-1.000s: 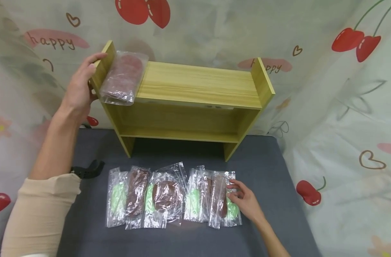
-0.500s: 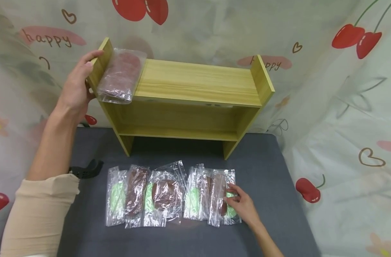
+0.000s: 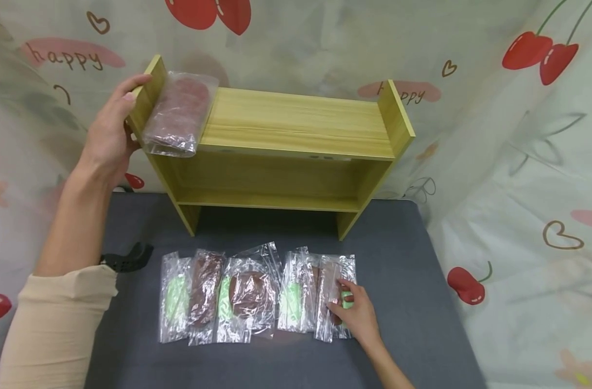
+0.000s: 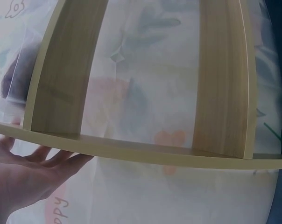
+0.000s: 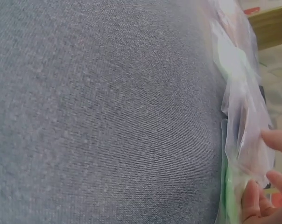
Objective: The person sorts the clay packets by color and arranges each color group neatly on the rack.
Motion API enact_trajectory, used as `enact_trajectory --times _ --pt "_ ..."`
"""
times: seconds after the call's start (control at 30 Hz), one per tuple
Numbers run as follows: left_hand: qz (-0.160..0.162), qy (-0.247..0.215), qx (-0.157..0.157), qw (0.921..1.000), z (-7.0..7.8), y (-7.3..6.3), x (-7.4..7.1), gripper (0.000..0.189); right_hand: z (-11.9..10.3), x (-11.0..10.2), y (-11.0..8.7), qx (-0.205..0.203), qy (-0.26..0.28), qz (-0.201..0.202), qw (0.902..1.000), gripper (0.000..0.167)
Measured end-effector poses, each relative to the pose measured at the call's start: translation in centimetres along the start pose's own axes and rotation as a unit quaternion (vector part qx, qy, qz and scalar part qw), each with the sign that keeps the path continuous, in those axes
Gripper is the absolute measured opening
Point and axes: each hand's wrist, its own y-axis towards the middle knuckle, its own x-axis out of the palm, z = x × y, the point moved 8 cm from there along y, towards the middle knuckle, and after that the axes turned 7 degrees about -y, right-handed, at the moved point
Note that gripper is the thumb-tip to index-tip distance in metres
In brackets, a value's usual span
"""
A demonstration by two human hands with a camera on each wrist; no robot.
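Brown packet [image 3: 327, 293] is near the right end of the row of bags [image 3: 251, 297], partly over a green packet [image 3: 347, 266]. Right hand [image 3: 358, 313] has bent fingers on it; can't tell if that's a proper pinch. Left hand [image 3: 108, 127] grips the side of the wooden shelf [image 3: 298, 121]. My worry: slick, overlapping plastic could slip or drag its neighbour, and a left-hand tug might tip the shelf. Dark grey tabletop [image 3: 398, 270], cherry-print curtain [image 3: 315, 43] behind.

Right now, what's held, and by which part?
Left hand: yellow wooden two-tier shelf, by its left side panel. Right hand: touching clear, brown-filled plastic bag; grip unclear.
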Motion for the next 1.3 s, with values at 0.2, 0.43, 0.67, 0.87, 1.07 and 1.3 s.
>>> enact_trajectory --times 0.2,0.43,0.67,0.87,1.07,1.3 --pt "0.005 -0.007 0.002 1.0000 0.00 0.02 -0.02 0.039 -0.48 0.17 -0.05 -0.011 -0.036 0.006 0.9993 0.065" --pt "0.010 -0.005 -0.002 0.9999 -0.19 0.04 0.07 0.038 -0.93 0.36 -0.10 -0.015 -0.063 0.005 0.9979 0.076" --pt "0.005 0.004 0.006 1.0000 -0.04 0.01 0.14 0.039 -0.65 0.74 0.17 -0.002 -0.051 -0.002 0.9987 0.080" --pt "0.008 0.004 0.003 1.0000 -0.08 -0.13 0.02 0.039 -0.67 0.92 0.23 0.011 -0.061 -0.010 0.9981 0.080" --pt "0.008 0.002 0.002 1.0000 -0.14 -0.12 0.07 0.039 -0.58 0.82 0.18 0.012 -0.055 -0.010 0.9983 0.080" --pt "0.007 0.006 0.002 1.0000 -0.14 -0.12 0.13 0.040 -0.97 0.21 -0.10 -0.012 -0.033 0.006 0.9994 0.082"
